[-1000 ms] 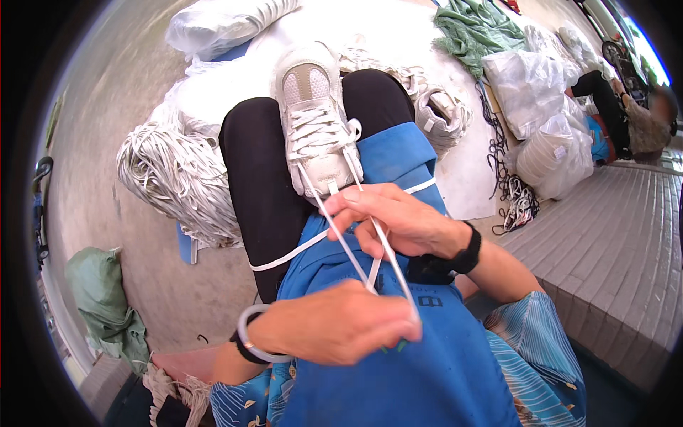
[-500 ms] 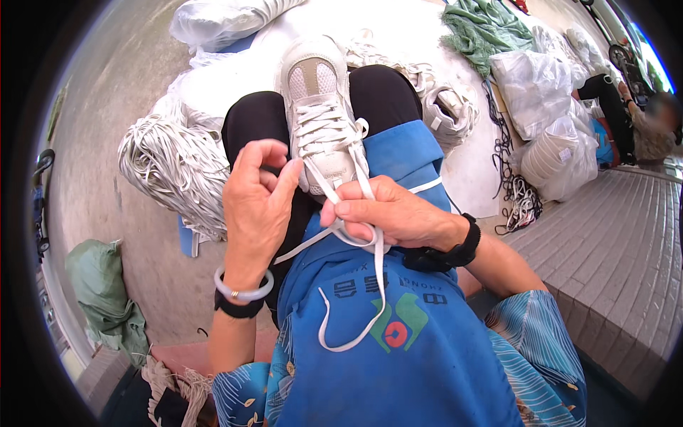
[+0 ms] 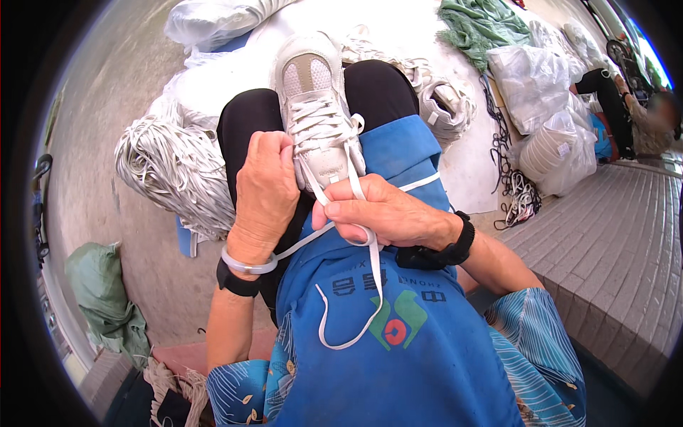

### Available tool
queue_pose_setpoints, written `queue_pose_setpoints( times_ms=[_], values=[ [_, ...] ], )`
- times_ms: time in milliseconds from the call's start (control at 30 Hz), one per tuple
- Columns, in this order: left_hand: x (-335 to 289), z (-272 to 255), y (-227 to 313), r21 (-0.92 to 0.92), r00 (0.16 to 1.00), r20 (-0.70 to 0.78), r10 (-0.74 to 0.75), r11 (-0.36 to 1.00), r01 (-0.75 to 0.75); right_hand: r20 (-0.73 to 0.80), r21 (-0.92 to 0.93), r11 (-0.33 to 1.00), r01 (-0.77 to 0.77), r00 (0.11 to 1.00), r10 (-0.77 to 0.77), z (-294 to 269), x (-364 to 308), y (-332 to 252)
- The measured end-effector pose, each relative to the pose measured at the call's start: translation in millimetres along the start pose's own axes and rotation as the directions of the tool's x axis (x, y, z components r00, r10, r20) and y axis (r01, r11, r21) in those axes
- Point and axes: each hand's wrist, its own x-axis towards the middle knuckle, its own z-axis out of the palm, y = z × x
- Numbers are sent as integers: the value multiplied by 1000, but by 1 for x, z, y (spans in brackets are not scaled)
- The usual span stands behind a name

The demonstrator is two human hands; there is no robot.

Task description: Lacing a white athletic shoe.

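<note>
A pale grey and white sneaker [image 3: 319, 117] rests between my knees, toe pointing away, its white lace threaded in crossed rows. My right hand [image 3: 384, 211] pinches the two lace ends [image 3: 353, 165] just below the tongue. The loose tails hang over my blue apron [image 3: 398, 313], one curling in a loop. My left hand [image 3: 267, 196] is closed against the sneaker's left side, knuckles up. Its fingertips are hidden, so what they grip cannot be made out.
A big bundle of white laces [image 3: 171, 167] lies on the left. More sneakers [image 3: 445, 107] sit beyond my right knee. Clear bags [image 3: 558, 153], a green cloth [image 3: 480, 32] and dark cords [image 3: 501, 164] lie right. Another person [image 3: 651, 124] sits far right.
My left hand has closed from a spread pose and moved up against the sneaker's left side. My right hand keeps its pinch on the laces, nearly in place.
</note>
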Motion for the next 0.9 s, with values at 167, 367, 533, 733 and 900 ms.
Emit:
queue_pose_setpoints(
  times_ms=[167,367,533,733,900],
  values=[
    [-2,-8,14,-396,902,214,-376,810,432,39,7,1000,1,999,-1,-5,-4,-1],
    [3,-7,18,-218,986,71,-152,962,164,-25,-99,994,-43,999,41,5,-2,-8],
    [5,-1,0,-2,994,13,104,995,-104,-36,-94,995,-37,999,34,7,-3,-8],
    [13,-17,0,-412,724,556,-408,621,666,102,-169,985,44,994,-27,4,-11,-12],
    [0,-13,9,-416,805,359,-473,691,591,186,-407,907,110,982,-36,21,-15,-27]
  ],
)
